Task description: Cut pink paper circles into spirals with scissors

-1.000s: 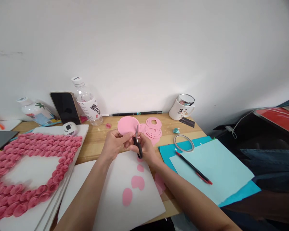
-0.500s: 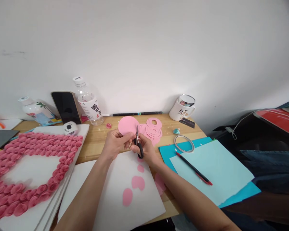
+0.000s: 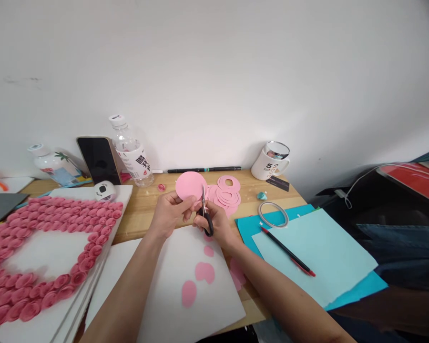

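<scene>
My left hand pinches a pink paper disc by its lower edge and holds it upright above the desk. My right hand grips small black-handled scissors, whose blades point up at the disc's right edge. Both hands hover over a white sheet strewn with pink paper scraps. Just behind the hands lies a pile of cut pink spirals.
A white board with pink paper roses fills the left. At the back stand a phone, a bottle, a black pen and a white mug. Light blue sheets, a red pen and a tape ring lie right.
The hands, disc and scissors have stayed almost in place; only the scissors have shifted slightly along the disc's edge.
</scene>
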The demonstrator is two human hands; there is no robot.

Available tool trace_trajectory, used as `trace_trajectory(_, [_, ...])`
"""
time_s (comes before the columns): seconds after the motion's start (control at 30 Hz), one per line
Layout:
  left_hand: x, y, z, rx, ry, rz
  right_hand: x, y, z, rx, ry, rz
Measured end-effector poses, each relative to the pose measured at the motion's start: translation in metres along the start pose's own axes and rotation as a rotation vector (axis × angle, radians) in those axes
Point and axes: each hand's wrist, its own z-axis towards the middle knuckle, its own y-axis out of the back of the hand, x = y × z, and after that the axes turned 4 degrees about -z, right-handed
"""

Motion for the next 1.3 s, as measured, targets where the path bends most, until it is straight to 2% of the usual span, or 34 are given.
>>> trace_trajectory(0.23, [0.003, 0.001, 0.001, 0.023, -0.032, -0.041, -0.005, 0.000, 0.000, 0.009, 0.008, -0.014])
trace_trajectory(0.43, [0.005, 0.000, 0.000, 0.016, 0.017, -0.020, 0.000, 0.001, 0.002, 0.006, 0.092, 0.028])
trace_trajectory(0.83, [0.007, 0.001, 0.001, 0.020, 0.017, -0.008, 0.005, 0.001, 0.002, -0.004, 0.102, 0.027])
trace_trajectory(1.3, [0.002, -0.001, 0.000, 0.013, -0.001, -0.014, 0.009, 0.000, 0.001, -0.028, 0.034, -0.019])
